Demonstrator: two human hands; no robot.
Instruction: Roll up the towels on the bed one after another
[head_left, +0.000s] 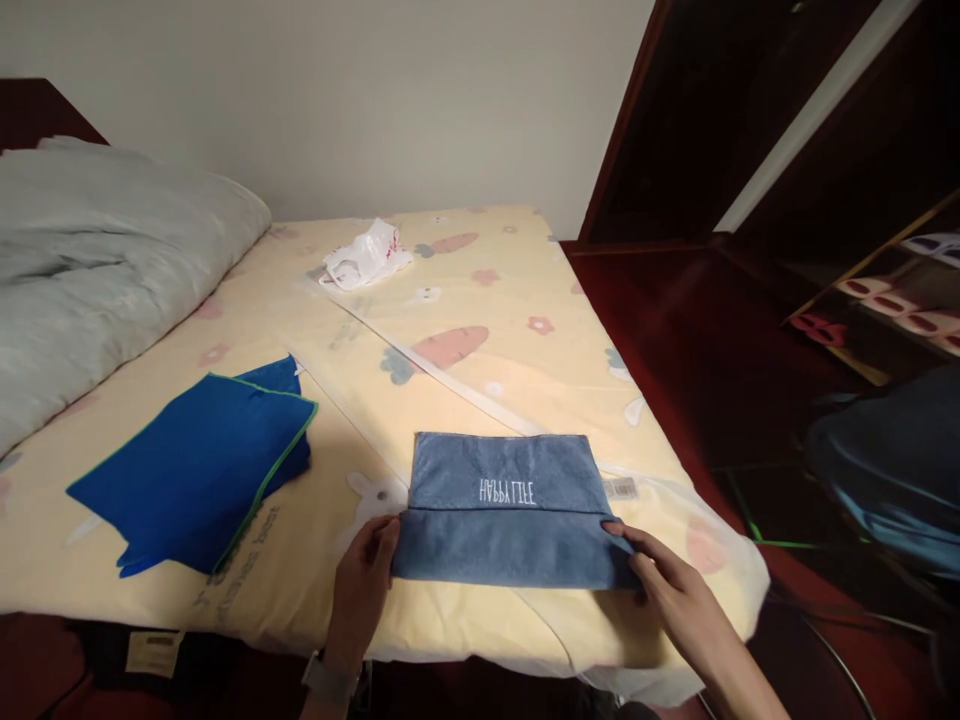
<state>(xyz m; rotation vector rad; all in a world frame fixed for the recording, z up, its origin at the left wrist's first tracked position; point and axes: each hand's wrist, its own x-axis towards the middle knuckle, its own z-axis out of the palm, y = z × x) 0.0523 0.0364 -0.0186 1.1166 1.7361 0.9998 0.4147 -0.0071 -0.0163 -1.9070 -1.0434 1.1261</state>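
Observation:
A greyish-blue cloth (510, 475) with white "HAPPY LIFE" lettering, upside down from where I look, lies near the front edge of the bed. Its near part is folded over into a flat band. My left hand (367, 570) pinches the band's left end between thumb and fingers. At the right end, my right hand (660, 570) grips the fold the same way, fingers partly under the cloth. Off to the left rests a bright blue cloth (202, 465) with green edging, loosely folded and touched by neither hand.
The bed (517, 380) has a yellow sheet with carrots and rabbits. A crumpled white plastic bag (367, 255) lies toward the wall, and a grey quilt (112, 270) is heaped at left. Right of the bed stand a shoe rack with slippers (885, 300) and a dark chair (892, 460).

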